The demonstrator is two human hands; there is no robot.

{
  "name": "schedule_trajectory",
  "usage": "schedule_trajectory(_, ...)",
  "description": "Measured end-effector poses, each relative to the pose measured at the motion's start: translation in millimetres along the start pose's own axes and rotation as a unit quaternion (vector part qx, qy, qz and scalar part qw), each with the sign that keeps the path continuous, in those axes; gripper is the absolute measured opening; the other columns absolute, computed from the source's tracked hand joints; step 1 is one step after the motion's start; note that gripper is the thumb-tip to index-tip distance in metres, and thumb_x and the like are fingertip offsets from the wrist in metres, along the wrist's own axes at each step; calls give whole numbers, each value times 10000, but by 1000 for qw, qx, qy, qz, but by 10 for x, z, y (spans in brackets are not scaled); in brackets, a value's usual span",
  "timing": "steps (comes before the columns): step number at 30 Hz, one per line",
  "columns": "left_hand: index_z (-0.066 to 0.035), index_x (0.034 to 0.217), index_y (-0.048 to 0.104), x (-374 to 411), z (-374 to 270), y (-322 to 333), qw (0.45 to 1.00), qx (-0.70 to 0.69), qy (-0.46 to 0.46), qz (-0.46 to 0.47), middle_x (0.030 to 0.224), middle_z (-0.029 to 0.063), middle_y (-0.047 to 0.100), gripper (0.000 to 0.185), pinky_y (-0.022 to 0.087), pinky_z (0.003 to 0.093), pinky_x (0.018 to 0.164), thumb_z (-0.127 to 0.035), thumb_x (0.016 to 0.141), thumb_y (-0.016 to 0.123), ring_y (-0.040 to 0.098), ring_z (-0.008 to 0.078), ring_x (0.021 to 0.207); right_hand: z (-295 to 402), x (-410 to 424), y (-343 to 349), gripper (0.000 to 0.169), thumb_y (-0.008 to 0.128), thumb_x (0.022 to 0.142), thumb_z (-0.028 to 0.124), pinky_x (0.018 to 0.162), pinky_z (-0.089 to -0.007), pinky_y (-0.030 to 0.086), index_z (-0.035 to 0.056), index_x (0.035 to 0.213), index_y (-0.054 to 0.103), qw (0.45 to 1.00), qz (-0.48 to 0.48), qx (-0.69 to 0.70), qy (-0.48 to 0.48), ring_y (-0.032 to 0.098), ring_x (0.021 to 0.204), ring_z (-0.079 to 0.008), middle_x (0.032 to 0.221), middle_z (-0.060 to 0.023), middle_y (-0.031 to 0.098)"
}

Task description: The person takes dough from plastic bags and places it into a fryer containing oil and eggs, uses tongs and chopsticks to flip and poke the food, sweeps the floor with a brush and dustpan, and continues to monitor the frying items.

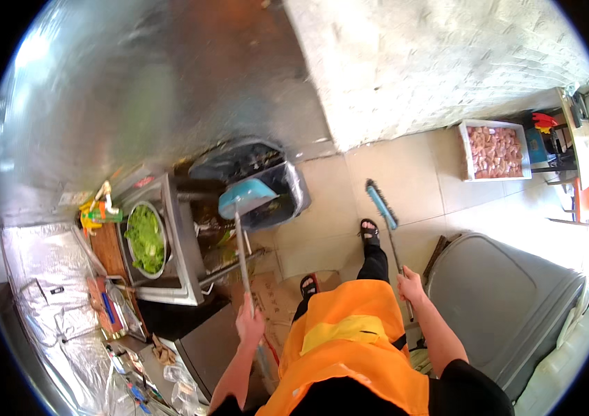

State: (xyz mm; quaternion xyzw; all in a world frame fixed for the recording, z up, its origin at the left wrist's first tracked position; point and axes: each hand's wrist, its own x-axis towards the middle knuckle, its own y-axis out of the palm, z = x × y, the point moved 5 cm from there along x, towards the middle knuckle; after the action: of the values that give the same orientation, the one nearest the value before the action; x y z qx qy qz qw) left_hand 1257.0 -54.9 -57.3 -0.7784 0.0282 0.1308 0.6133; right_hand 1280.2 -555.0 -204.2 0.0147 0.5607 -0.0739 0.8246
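Observation:
My left hand point(250, 322) grips the long handle of a blue dustpan point(249, 195). The dustpan's scoop is tilted over the mouth of a black trash bin point(299, 192) that has a bag folded over its rim. Whether anything lies in the scoop is hard to tell. In my right hand point(410, 285) is the thin handle of a broom point(382, 204), its blue head and dark bristles held out over the tiled floor. Whether the bristles touch the tiles cannot be told.
Left of the bin stands a metal sink unit point(183, 249) with a bowl of green leaves point(146, 239). A white crate of raw meat point(497, 151) sits on the floor by the wall. A large grey lidded bin point(497, 301) flanks my right side. Flattened cardboard point(273, 312) covers floor near my feet.

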Motion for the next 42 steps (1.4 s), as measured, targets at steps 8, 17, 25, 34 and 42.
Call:
schedule_trajectory(8,-105,1649,179,775,-1359,-1633,780,-511,-263,248,1134,54,490,777,472,262,474,93,970,502,587,135,701,942,148,-252,423,537,1019,153,447,-293,381,69,1427,465,980,59,180,58,437,500,-116,685,-5,466)
schedule_trajectory(17,-30,1084,613,3545,-2394,1431,788,-470,-76,391,674,10,531,163,386,273,474,-57,924,624,514,104,525,1617,1697,281,201,448,967,102,446,-251,433,77,773,402,778,211,552,213,450,498,-133,649,-16,436)
schedule_trajectory(25,-34,837,583,4922,-2846,2607,600,-677,-255,342,791,94,616,68,596,409,731,-50,861,645,660,209,765,3109,3010,1289,175,435,1000,92,574,-344,563,17,879,537,836,-30,528,149,597,682,-219,762,-99,558)
schedule_trajectory(34,70,872,488,4925,-2669,2649,523,-715,-383,260,855,204,542,136,659,457,711,130,756,527,655,355,811,2961,3228,1436,192,381,959,57,507,-362,516,42,812,504,832,9,531,161,552,568,-211,648,-104,504)
schedule_trajectory(42,96,911,496,4559,-2633,2510,556,-684,-372,290,973,244,568,180,554,331,546,118,734,516,642,318,798,2370,2674,1014,176,381,932,69,479,-412,423,16,820,506,904,89,394,144,516,567,-236,677,-140,536)
